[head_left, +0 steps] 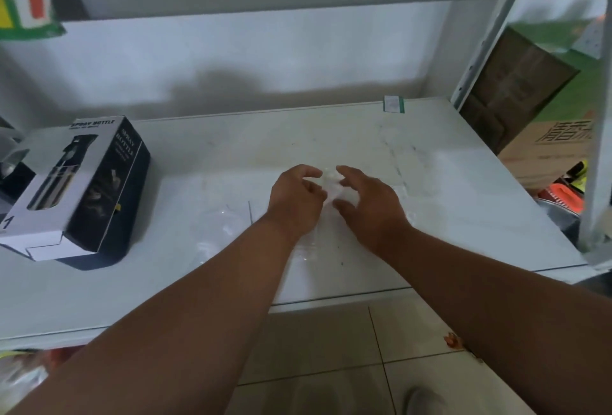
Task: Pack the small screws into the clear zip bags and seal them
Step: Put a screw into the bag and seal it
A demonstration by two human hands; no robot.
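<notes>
Head view: both forearms are reaching forward over a white table [205, 282], and the two hands are meeting near its middle. The left hand [295, 202] is lying with its fingers curled inward, the fingertips closing on the near-left edge of a small clear zip bag [332, 182]; the right hand [367, 201] is arching over the bag's right side, thumb below and fingers above, so that the bag is sitting between the two hands and just above the tabletop. Motion blur is softening the fingers, so whether the right fingers are actually pinching the plastic or merely touching it cannot be told, and no screws can be made out inside the bag. More clear bags [225, 225] are lying flat on the table just left of the left wrist, showing only as faint glints and creases, and further transparent plastic [308, 250] is lying between the wrists. At the table's left end a spray bottle box [82, 189], dark with a white panel, is lying on its side, well apart from the hands. A small green-edged tag [394, 104] is sitting at the table's far edge. Beyond the white shelf post [477, 50] on the right, cardboard boxes [543, 146] are standing on the floor; pale floor tiles [331, 365] are showing beneath the near table edge.
</notes>
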